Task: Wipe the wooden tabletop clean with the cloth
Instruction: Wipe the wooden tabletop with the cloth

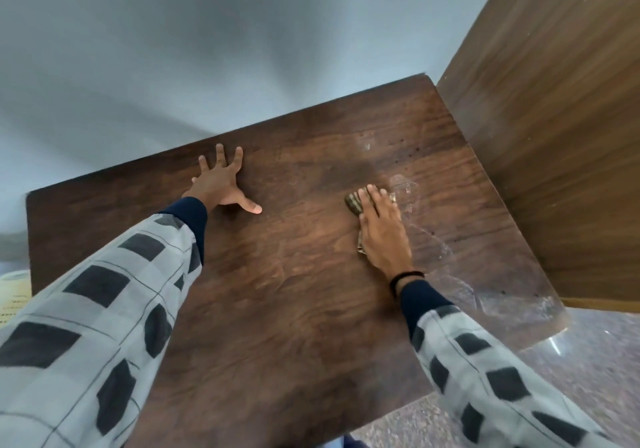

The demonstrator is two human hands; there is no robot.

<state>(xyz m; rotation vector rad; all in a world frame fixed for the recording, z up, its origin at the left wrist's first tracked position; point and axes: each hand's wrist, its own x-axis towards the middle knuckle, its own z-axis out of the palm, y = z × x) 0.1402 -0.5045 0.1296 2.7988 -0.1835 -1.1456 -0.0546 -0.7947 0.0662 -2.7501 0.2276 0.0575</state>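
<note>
The dark wooden tabletop (294, 292) fills the middle of the head view. My right hand (382, 229) presses flat on a small striped brownish cloth (354, 202) right of the table's centre; most of the cloth is hidden under the palm. Whitish smears and dust (426, 236) lie on the wood to the right of that hand, running toward the near right corner. My left hand (221, 184) rests flat on the tabletop near its far edge, fingers spread, holding nothing.
A tall wooden panel (554, 136) stands against the table's right side. A pale wall (207, 49) rises behind the far edge. Speckled stone floor (588, 361) shows at the lower right. A yellowish object (14, 298) sits at the left edge.
</note>
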